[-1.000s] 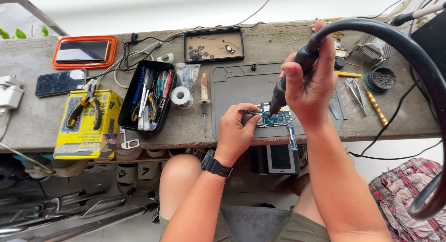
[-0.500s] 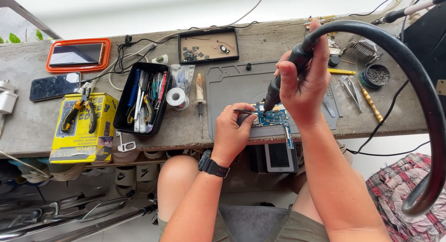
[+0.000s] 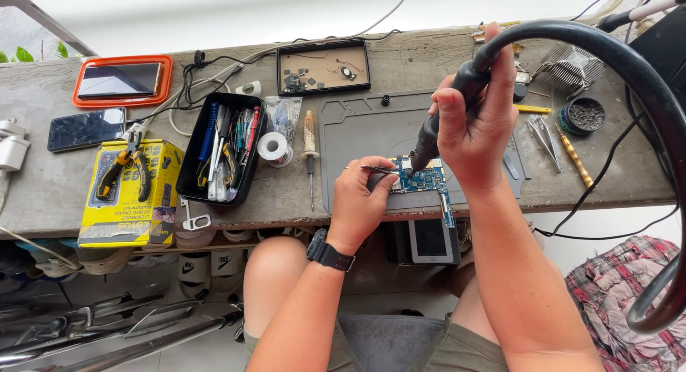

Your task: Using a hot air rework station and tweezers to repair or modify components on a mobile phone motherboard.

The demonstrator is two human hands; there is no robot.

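A blue circuit board [image 3: 429, 180] lies at the near edge of a grey work mat [image 3: 361, 132]. My left hand [image 3: 359, 200] pinches metal tweezers [image 3: 377, 170] whose tips rest at the board's left side. My right hand [image 3: 475, 122] grips a black hot-air handpiece [image 3: 441, 123], nozzle pointing down at the board, with a thick black hose [image 3: 629, 65] arching off to the right. A black watch sits on my left wrist.
A black tool tray [image 3: 221, 154], solder spool [image 3: 272, 147], yellow box with pliers [image 3: 128, 190], two phones [image 3: 86, 127], a black parts tray [image 3: 323, 66], loose tweezers [image 3: 544, 137], a round tin [image 3: 580, 115] and cables lie on the bench.
Both hands stay at the board; the view has shifted slightly. The handpiece nozzle and tweezers hold the same spot on the board.
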